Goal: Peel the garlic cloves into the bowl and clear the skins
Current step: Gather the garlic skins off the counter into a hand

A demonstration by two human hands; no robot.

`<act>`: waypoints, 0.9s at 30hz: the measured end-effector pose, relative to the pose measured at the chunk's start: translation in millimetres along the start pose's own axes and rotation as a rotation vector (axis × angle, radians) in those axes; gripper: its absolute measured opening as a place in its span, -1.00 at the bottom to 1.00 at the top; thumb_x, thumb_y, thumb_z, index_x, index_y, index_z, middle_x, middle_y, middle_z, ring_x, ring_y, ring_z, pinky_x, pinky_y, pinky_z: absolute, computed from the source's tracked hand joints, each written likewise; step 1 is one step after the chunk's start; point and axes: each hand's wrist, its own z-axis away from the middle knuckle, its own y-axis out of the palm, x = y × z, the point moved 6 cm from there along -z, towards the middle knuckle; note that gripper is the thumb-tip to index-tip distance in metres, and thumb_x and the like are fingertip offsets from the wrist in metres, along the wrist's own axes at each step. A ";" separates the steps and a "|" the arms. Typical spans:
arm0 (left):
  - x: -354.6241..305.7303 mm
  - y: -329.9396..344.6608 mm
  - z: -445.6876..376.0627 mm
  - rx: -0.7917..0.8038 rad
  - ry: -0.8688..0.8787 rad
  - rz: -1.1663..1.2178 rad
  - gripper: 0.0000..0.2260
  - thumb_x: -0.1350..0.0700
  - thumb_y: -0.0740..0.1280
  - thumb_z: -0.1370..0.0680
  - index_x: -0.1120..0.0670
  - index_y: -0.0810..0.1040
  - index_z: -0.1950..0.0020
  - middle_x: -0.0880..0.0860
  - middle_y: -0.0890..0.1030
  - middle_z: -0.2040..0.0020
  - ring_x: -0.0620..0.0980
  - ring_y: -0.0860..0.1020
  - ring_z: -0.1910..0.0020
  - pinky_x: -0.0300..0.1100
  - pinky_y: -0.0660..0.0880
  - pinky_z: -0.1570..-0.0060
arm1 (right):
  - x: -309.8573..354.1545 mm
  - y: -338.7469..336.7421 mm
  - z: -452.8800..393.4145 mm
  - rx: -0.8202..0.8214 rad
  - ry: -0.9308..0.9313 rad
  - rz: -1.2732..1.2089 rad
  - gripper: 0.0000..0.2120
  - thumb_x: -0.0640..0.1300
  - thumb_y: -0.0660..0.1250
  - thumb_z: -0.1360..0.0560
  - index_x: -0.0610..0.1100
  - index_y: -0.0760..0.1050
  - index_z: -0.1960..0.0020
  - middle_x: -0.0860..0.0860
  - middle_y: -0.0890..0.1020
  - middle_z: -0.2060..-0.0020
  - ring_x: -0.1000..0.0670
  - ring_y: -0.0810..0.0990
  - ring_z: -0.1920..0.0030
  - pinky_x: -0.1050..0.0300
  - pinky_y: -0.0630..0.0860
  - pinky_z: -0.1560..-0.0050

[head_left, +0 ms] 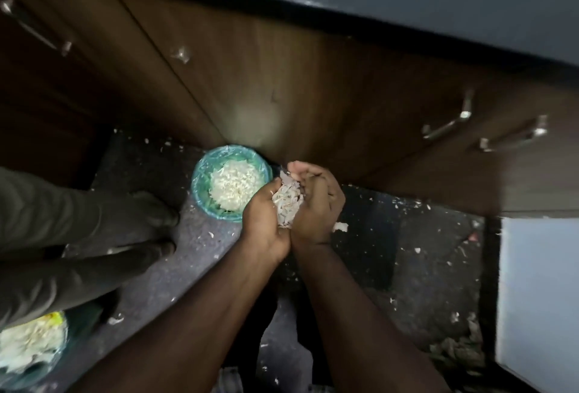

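left hand [264,220]: cupped, fingers curled up round a heap of garlic skins [286,201], pressed side to side against the other hand.
right hand [316,204]: cupped the same way, fingers curled over the top of the heap; the two hands are together and clamped on the skins between them.
garlic skins: pale, papery, bunched in the hollow of both palms, held just to the right of the bin, above the floor.
bin [200,179]: small, round, lined with a teal plastic bag, standing on the floor against the cabinet; it holds a white mound of skins [235,184].
floor [423,267]: dark and speckled, strewn with loose white scraps [340,226], more of them to the right and a greyish clump in the lower right.
cabinet [282,79]: dark wood doors with metal handles [448,125], under the dark edge of the tabletop [407,1].
bowl [31,348]: at the lower left edge, blurred, filled with something whitish, a yellow patch at its rim.
other person: grey trouser legs [62,220] at the left, beside the bin.
writing: no brand, label or lettering can be read anywhere.
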 end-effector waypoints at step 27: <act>-67.1 -214.4 -304.4 -0.315 0.181 0.264 -0.55 -0.23 0.14 -0.64 0.06 0.52 -0.31 0.03 0.51 -0.15 0.00 0.48 -0.07 -0.07 0.41 -0.17 | -370.7 63.2 -71.2 0.115 0.914 0.221 -0.70 -0.06 0.05 -0.67 -0.07 0.46 0.13 0.06 0.56 0.24 0.11 0.50 0.26 0.24 0.38 0.34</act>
